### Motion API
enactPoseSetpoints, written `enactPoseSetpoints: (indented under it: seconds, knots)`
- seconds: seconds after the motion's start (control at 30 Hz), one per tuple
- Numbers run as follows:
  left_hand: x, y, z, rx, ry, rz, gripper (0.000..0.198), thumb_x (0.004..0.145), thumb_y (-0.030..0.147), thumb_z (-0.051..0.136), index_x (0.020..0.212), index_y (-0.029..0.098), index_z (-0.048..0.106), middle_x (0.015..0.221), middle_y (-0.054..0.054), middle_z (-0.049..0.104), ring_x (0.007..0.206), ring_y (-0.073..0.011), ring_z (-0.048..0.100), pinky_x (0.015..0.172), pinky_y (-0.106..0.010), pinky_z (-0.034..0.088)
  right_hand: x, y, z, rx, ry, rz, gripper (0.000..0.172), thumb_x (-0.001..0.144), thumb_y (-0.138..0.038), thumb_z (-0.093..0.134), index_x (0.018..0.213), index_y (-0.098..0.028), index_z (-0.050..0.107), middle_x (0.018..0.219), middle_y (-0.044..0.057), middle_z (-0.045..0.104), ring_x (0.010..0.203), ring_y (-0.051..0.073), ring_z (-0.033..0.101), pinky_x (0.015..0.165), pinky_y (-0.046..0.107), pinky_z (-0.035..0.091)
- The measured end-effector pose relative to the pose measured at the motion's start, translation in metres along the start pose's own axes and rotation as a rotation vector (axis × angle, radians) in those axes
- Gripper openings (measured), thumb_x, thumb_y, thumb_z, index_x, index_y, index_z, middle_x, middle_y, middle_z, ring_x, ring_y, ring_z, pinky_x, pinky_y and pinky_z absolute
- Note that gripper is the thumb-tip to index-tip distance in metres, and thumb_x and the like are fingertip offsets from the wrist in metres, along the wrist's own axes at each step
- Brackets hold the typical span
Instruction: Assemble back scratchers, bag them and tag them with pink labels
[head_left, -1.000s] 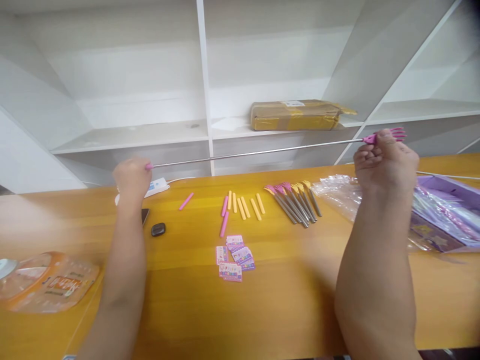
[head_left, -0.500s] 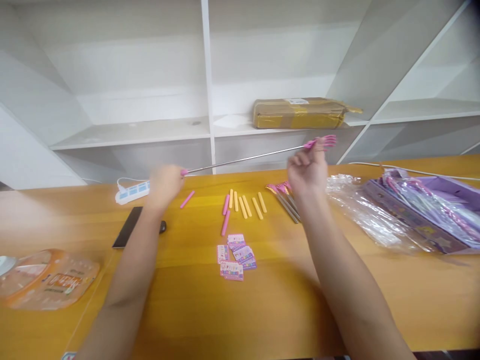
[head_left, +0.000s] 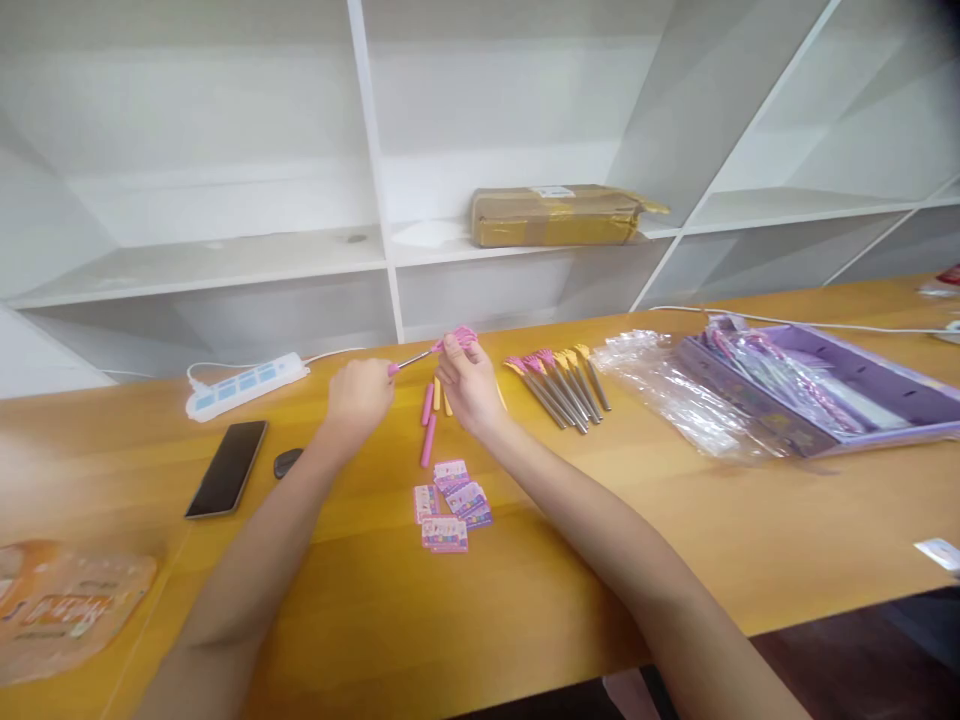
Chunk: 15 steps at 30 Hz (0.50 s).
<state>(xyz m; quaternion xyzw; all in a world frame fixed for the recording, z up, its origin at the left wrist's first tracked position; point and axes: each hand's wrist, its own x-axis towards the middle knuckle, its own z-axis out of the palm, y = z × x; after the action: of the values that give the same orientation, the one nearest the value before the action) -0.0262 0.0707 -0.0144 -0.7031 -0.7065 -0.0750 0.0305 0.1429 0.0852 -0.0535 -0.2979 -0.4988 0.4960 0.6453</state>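
Observation:
Between my hands is a telescopic back scratcher (head_left: 415, 360) with a pink claw head and a short metal rod. My left hand (head_left: 361, 398) is closed in a fist round its pink handle end. My right hand (head_left: 466, 378) pinches the pink claw end. On the table below lie pink handle tubes (head_left: 428, 441) and yellow handle tubes (head_left: 438, 394), some partly hidden behind my right hand. Right of that hand, several scratcher heads on metal rods (head_left: 562, 388), pink and yellow, lie side by side. Printed cards (head_left: 451, 505) are scattered nearer to me.
A purple box (head_left: 847, 385) holding wrapped items stands at the right, with clear plastic bags (head_left: 675, 390) beside it. At the left are a power strip (head_left: 247, 385), a phone (head_left: 227, 468), a black mouse (head_left: 287, 462) and an orange-printed bag (head_left: 71, 610). A taped carton (head_left: 559, 217) sits on the shelf.
My hands have come together, and the long extended rod between them is now short. My right hand moved left with the claw end. The view has shifted to the right.

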Motion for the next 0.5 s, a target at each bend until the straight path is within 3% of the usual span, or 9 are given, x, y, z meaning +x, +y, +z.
enactPoseSetpoints:
  seconds: [0.1,0.17,0.27,0.33,0.4,0.5]
  knots:
    - [0.005,-0.002,0.007,-0.002,-0.022,0.031,0.036,0.105,0.028,0.048,0.105,0.026,0.084,0.096,-0.015,0.081,0.095,-0.0363,0.077,0.077,-0.042,0.054,0.015,0.003,-0.02,-0.216,-0.083,0.015,0.067,0.083,-0.094,0.061,0.088,-0.028,0.051,0.079,0.0,0.056,0.065,0.016,0.035,0.062,0.032,0.033]
    - [0.008,-0.004,0.012,0.0,-0.024,0.042,0.034,0.103,0.025,0.049,0.106,0.027,0.084,0.096,-0.014,0.081,0.097,-0.0362,0.077,0.077,-0.041,0.054,0.03,-0.002,-0.042,-0.311,-0.177,0.051,0.065,0.072,-0.088,0.078,0.087,-0.027,0.061,0.084,0.001,0.066,0.075,0.017,0.051,0.069,0.032,0.041]
    - [0.016,-0.014,0.021,0.0,-0.018,0.041,0.034,0.101,0.023,0.05,0.108,0.028,0.083,0.099,-0.014,0.082,0.102,-0.0358,0.077,0.08,-0.04,0.054,0.055,-0.021,-0.098,-0.538,-0.348,0.177,0.06,0.045,-0.06,0.104,0.083,-0.025,0.075,0.085,0.002,0.074,0.083,0.022,0.063,0.079,0.033,0.049]
    - [0.022,-0.021,0.032,-0.003,-0.019,0.028,0.035,0.101,0.023,0.049,0.11,0.027,0.083,0.103,-0.014,0.082,0.103,-0.0352,0.077,0.082,-0.04,0.055,0.07,-0.037,-0.146,-0.91,-0.384,0.323,0.057,0.039,-0.047,0.108,0.085,-0.027,0.081,0.091,0.001,0.079,0.088,0.023,0.068,0.086,0.033,0.053]
    - [0.028,-0.026,0.048,-0.007,-0.029,0.007,0.035,0.101,0.024,0.049,0.112,0.026,0.083,0.105,-0.015,0.083,0.103,-0.0348,0.077,0.083,-0.04,0.056,0.077,-0.05,-0.196,-1.129,-0.232,0.377,0.042,0.057,-0.046,0.103,0.086,-0.024,0.082,0.097,0.007,0.081,0.095,0.028,0.07,0.094,0.038,0.053]
    - [0.035,-0.029,0.079,-0.008,-0.05,-0.017,0.035,0.1,0.024,0.05,0.111,0.023,0.083,0.103,-0.016,0.083,0.105,-0.0356,0.077,0.086,-0.041,0.057,0.068,-0.054,-0.263,-1.314,0.165,0.307,0.034,0.09,-0.048,0.078,0.104,-0.018,0.08,0.123,0.02,0.075,0.122,0.036,0.063,0.112,0.048,0.044]
